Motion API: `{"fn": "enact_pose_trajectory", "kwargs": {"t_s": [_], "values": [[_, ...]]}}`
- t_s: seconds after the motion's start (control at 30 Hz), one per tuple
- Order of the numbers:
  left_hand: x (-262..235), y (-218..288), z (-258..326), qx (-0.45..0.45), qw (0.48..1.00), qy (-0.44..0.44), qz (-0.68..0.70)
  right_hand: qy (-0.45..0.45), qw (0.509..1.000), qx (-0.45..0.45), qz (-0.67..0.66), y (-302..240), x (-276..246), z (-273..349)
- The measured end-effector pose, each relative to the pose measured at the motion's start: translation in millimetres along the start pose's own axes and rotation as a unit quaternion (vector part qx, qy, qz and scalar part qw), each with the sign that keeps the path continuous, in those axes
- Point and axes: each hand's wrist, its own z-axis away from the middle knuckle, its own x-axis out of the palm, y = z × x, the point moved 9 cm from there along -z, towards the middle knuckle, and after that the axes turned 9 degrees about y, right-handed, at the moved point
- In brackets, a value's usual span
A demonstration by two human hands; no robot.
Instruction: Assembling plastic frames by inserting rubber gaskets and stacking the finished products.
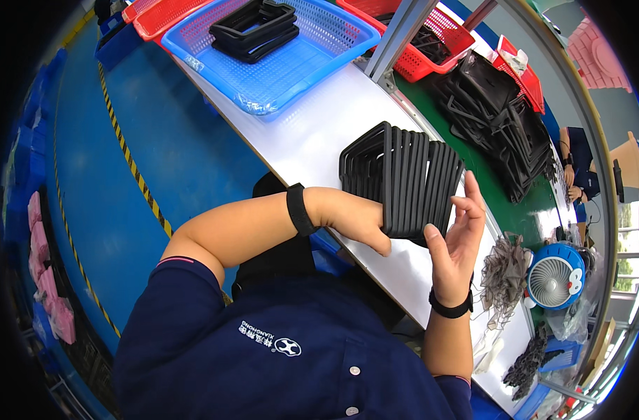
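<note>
A row of several black rectangular frames [408, 183], probably plastic or rubber, stands close together on edge over the white tabletop [319, 105]. My left hand [351, 215] reaches into the frames from the left. Its fingers are hidden behind the nearest frame, and the thumb points down outside it. At the right end of the row is my right hand [458, 238], palm turned toward the frames. Its fingers stretch upward and apart, with the thumb tip at the lower corner of the last frame.
A blue basket [270, 91] holding more black frames stands at the far end of the table. Beyond a metal post [396, 42], a heap of black frames [498, 119] lies on a green surface near red baskets [431, 66]. A blue fan [554, 276] and grey scraps [503, 280] lie right.
</note>
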Motion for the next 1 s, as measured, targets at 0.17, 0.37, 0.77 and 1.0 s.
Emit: {"fn": "enact_pose_trajectory", "kwargs": {"t_s": [0.17, 0.37, 0.77, 1.0], "values": [[5.0, 0.1, -1.1, 0.029, 1.000, -0.003, -0.003, 0.094, 0.982, 0.126, -0.105, 8.7, -3.8, 4.5], [-1.9, 29.2, 4.7, 0.148, 0.988, 0.022, 0.034, 0.016, 0.888, 0.393, -0.238, 22.4, 14.0, 8.6], [-4.9, 33.9, -2.7, 0.155, 0.986, 0.033, -0.046, -0.060, 0.886, 0.433, -0.157, 23.2, 27.7, 2.0], [-8.5, 48.2, 6.2, 0.143, 0.984, 0.054, -0.094, -0.049, 0.893, 0.430, -0.120, 27.6, 25.0, 3.5]]}}
